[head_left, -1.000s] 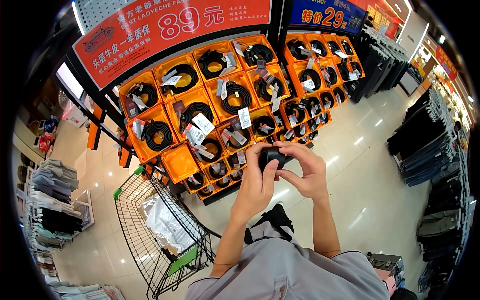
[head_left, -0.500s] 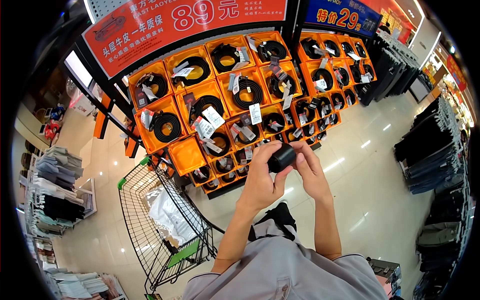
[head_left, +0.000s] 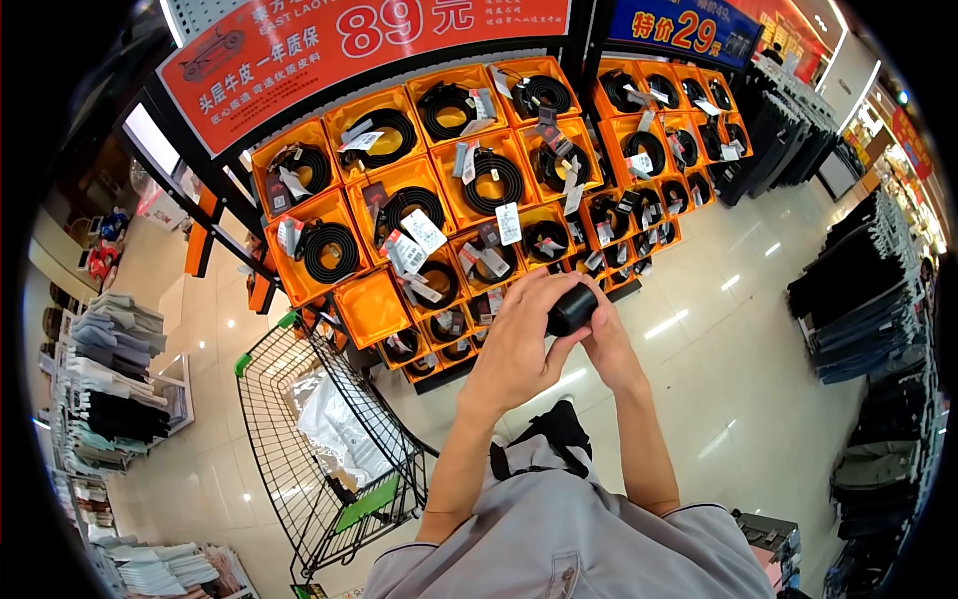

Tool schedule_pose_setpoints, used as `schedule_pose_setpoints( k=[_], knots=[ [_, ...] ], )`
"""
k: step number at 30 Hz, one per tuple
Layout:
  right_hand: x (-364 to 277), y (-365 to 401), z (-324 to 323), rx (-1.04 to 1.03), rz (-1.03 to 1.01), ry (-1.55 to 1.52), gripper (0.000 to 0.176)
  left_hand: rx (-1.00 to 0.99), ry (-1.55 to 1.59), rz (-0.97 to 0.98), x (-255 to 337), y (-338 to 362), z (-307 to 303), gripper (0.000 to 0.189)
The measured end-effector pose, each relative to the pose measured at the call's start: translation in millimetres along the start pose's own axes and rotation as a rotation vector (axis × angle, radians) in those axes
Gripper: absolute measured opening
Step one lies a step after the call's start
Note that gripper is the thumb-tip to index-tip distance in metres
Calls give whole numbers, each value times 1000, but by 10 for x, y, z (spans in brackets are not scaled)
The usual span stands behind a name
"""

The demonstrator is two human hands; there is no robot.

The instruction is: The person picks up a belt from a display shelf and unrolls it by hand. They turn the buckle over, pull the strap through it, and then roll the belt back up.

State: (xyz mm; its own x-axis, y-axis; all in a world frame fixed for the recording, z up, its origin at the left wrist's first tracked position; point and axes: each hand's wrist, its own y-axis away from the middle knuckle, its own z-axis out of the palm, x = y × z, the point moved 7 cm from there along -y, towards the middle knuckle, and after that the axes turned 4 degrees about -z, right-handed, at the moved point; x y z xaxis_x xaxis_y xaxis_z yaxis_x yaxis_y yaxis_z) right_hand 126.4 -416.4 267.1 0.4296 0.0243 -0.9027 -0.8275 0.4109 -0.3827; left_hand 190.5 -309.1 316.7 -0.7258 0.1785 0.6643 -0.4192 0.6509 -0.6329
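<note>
Between my two hands is a rolled-up black belt (head_left: 573, 311), its smooth outer band facing me. My left hand (head_left: 519, 334) wraps the roll from the left, with the thumb below it and the fingers over the top. On the other side my right hand (head_left: 609, 344) grips the roll with its thumb and fingers; some of those fingers are hidden behind it. Just beyond the hands stands a rack of orange boxes (head_left: 374, 309) with coiled black belts (head_left: 493, 183) and paper tags (head_left: 509, 224). One box at the lower left shows its shiny lining.
A wire shopping cart (head_left: 261, 419) with a white garment in clear wrap (head_left: 344, 429) stands at my left. Clothes racks line the left (head_left: 115, 359) and right (head_left: 863, 290). A red price sign (head_left: 349, 50) tops the belt rack. Shiny tiled floor (head_left: 738, 349) lies between.
Both hands have shifted slightly right and down with the belt. The roll has turned a little, and my left fingers now reach further over its top.
</note>
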Motion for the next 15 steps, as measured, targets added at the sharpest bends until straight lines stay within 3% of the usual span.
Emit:
schedule_pose_setpoints(
  k=[15],
  knots=[
    [-73, 31, 94, -111, 32, -106, 51, -83, -10, 81, 138, -80, -155, 62]
  ],
)
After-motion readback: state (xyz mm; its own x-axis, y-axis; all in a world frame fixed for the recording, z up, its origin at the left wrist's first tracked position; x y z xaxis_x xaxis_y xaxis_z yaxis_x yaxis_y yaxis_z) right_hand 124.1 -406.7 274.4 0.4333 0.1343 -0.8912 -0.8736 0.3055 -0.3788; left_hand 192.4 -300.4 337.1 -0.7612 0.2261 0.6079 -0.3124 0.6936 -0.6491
